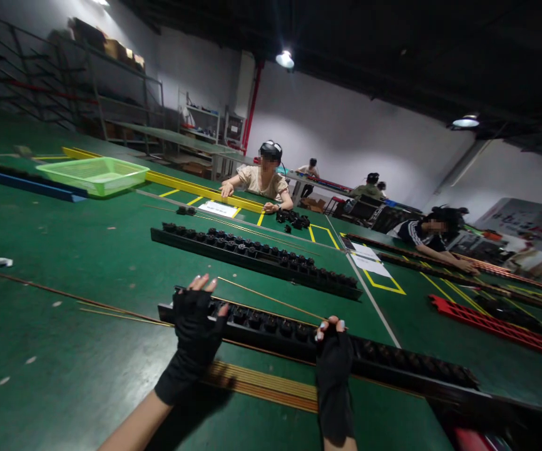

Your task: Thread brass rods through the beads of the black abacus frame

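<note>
Thin, straight gold metal rod [271, 299] runs left from my right hand [333, 338].
I see that hand pinch one end; my left hand [196, 326], loosely open with no hold showing, is near the other.

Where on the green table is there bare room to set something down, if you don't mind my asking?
Mostly bare, white scraps aside: between the basket, far rail and loose rods; also nearer than those rods, left of the left hand. Crowded: from there to the right hand, with the near rail, rod bundle and a thin rod between the rails.
</note>
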### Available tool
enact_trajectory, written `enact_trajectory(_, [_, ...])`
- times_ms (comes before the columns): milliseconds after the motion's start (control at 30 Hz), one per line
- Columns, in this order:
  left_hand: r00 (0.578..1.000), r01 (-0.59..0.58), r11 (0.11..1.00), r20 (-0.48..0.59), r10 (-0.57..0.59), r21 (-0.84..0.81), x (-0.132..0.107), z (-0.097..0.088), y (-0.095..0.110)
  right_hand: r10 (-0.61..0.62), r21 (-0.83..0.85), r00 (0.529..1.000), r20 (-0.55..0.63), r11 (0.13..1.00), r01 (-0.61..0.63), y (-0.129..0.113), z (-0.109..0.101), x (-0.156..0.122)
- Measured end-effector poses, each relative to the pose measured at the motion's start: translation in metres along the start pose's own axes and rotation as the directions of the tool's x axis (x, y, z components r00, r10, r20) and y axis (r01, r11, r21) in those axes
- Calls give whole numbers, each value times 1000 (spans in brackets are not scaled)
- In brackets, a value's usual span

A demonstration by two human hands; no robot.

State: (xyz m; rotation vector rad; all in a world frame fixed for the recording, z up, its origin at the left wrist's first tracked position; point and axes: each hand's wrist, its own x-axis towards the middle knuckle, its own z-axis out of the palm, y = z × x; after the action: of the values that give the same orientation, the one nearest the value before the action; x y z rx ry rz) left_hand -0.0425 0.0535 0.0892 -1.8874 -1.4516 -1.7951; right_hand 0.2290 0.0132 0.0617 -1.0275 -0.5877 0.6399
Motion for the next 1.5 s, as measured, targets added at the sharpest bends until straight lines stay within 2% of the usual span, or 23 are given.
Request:
enact_trajectory(33, [985,-169,984,34,167,53,-5,5,7,2,-1,1000,12,1000,-2,6,4,1])
enact_trajectory(100, [905,-387,920,219,365,66,-16,15,17,5,-12,1000,31,1000,-5,17,7,-2])
enact_trajectory(167, [862,-471,878,259,436,86,-28,27,21,14,-32,998,57,999,-12,26,4,-8])
enact_trajectory(267, [872,-454,882,265,411,126,-41,37,16,25,-72,996,81,997,-20,34,-9,-14])
enact_trajectory(433, [873,-432,891,311,375,140,-53,37,6,44,-101,996,83,994,-35,38,-21,-10])
enact_trajectory(567, [862,-438,889,342,375,130,-60,40,5,96,-99,989,114,991,-85,40,-18,-1])
enact_trajectory(967, [875,-388,916,349,334,97,-69,47,-3,189,-40,973,131,982,-185,48,-11,4])
enact_trajectory(1100, [851,-415,907,383,360,70,-70,47,-8,190,-32,973,133,982,-187,48,-9,4])
enact_trajectory(1233, [862,-398,916,363,355,49,-73,51,-13,181,-36,974,136,983,-178,47,-7,2])
enact_trajectory(1400, [845,-429,901,375,380,54,-74,53,-14,162,-34,979,126,987,-159,42,-5,-1])
enact_trajectory(1500, [857,-408,911,370,358,62,-71,50,-11,156,-43,980,122,987,-152,39,-3,-3])
